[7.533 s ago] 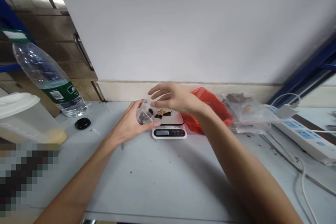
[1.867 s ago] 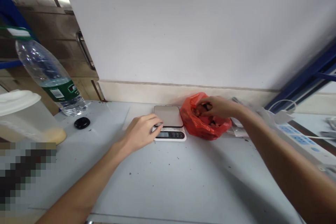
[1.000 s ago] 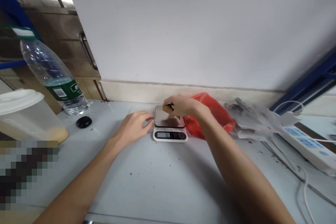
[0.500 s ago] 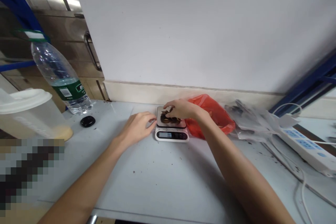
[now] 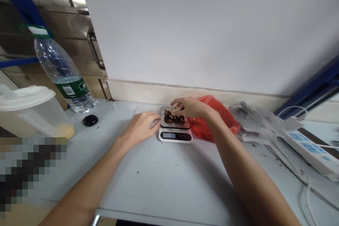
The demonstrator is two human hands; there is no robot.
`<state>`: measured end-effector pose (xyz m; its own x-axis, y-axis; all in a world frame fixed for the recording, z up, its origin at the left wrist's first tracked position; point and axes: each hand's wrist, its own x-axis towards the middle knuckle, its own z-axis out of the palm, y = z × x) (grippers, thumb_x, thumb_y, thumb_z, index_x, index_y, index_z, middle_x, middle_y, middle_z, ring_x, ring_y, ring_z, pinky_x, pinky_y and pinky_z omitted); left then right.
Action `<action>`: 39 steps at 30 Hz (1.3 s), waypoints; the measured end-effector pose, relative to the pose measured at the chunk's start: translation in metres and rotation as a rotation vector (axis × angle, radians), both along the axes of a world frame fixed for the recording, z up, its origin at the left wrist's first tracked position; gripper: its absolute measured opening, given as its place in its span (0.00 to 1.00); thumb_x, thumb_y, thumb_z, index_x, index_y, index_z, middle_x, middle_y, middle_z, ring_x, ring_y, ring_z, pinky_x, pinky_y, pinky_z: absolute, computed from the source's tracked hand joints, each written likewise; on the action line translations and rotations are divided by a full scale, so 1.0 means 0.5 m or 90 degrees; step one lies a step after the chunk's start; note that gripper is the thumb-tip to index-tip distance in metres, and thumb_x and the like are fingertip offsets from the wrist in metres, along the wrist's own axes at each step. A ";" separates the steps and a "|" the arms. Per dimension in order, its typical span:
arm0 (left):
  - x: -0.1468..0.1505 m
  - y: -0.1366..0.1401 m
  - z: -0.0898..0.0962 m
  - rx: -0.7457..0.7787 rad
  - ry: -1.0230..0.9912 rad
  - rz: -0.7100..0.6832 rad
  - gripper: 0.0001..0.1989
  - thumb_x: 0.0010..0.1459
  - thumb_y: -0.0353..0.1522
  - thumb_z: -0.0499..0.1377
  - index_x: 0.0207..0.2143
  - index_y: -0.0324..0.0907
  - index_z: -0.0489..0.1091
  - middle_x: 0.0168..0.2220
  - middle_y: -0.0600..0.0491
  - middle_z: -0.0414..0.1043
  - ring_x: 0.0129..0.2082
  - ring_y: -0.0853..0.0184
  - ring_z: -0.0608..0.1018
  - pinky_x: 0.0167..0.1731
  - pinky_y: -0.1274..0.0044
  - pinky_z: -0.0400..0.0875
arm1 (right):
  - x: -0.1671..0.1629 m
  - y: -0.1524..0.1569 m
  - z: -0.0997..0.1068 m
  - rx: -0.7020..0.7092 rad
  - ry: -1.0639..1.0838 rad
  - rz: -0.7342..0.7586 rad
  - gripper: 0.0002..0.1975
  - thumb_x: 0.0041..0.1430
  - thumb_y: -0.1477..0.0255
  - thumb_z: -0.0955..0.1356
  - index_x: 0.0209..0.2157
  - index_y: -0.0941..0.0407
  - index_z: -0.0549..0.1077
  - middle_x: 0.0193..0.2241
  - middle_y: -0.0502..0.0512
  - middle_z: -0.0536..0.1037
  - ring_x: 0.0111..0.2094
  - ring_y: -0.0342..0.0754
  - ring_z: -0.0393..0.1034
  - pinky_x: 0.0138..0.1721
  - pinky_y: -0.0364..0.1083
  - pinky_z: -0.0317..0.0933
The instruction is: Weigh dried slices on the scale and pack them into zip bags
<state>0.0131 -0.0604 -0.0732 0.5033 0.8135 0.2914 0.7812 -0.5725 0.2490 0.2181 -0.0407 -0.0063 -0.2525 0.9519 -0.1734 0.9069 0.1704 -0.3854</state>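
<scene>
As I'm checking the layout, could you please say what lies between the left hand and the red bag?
In the head view, the scale, bearing brown pieces, with the right hand at them.

Clock centred on the scale (image 5: 176, 135), as I view it remotely. 12: wall (image 5: 198, 35); only a narrow strip of table (image 5: 159, 190) lies between. Above the plate: right hand (image 5: 189, 107), blocking my drop onto the dried pieces (image 5: 174, 117). 3: red bag (image 5: 214, 123), just beside; plastic bags (image 5: 254, 120) and power strip (image 5: 309, 144) farther out. 4: right forearm (image 5: 238, 155), cables beyond. 6: my widest passage, open table between the forearms. 8: left forearm (image 5: 97, 174). 9: left hand (image 5: 141, 126), close against the scale; next a passable gap, then black disc (image 5: 90, 120), cup (image 5: 37, 113). 10: bottle (image 5: 70, 88), tall.
</scene>
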 end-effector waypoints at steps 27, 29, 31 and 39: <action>-0.041 0.005 0.018 -0.125 0.099 0.021 0.20 0.57 0.43 0.54 0.46 0.44 0.76 0.48 0.45 0.79 0.49 0.51 0.79 0.46 0.66 0.73 | 0.090 -0.003 0.039 0.139 0.158 0.077 0.20 0.58 0.79 0.69 0.52 0.56 0.76 0.48 0.59 0.81 0.48 0.50 0.77 0.47 0.47 0.71; -0.053 0.010 0.014 -0.148 0.105 0.004 0.19 0.54 0.40 0.55 0.45 0.44 0.76 0.48 0.45 0.79 0.48 0.53 0.80 0.46 0.67 0.74 | 0.111 -0.014 0.052 0.143 0.121 0.053 0.24 0.55 0.80 0.69 0.54 0.54 0.75 0.46 0.57 0.82 0.47 0.50 0.77 0.45 0.46 0.72; -0.064 0.018 0.011 -0.155 0.094 -0.009 0.16 0.53 0.37 0.54 0.40 0.44 0.77 0.44 0.46 0.80 0.44 0.55 0.81 0.43 0.70 0.74 | 0.132 -0.023 0.061 0.139 0.029 0.005 0.28 0.52 0.81 0.70 0.55 0.52 0.75 0.46 0.55 0.82 0.45 0.51 0.77 0.42 0.45 0.72; -0.071 0.038 0.023 -0.140 -0.099 0.017 0.12 0.51 0.37 0.55 0.28 0.46 0.78 0.31 0.51 0.83 0.31 0.59 0.83 0.33 0.73 0.75 | 0.126 -0.036 0.070 0.212 -0.074 -0.040 0.21 0.57 0.75 0.69 0.53 0.51 0.77 0.49 0.57 0.80 0.48 0.52 0.75 0.44 0.46 0.68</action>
<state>-0.0224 -0.0415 -0.0616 0.4434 0.8784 0.1783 0.7380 -0.4707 0.4836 0.2810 -0.0586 0.0290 -0.1886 0.9741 0.1243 0.9540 0.2118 -0.2123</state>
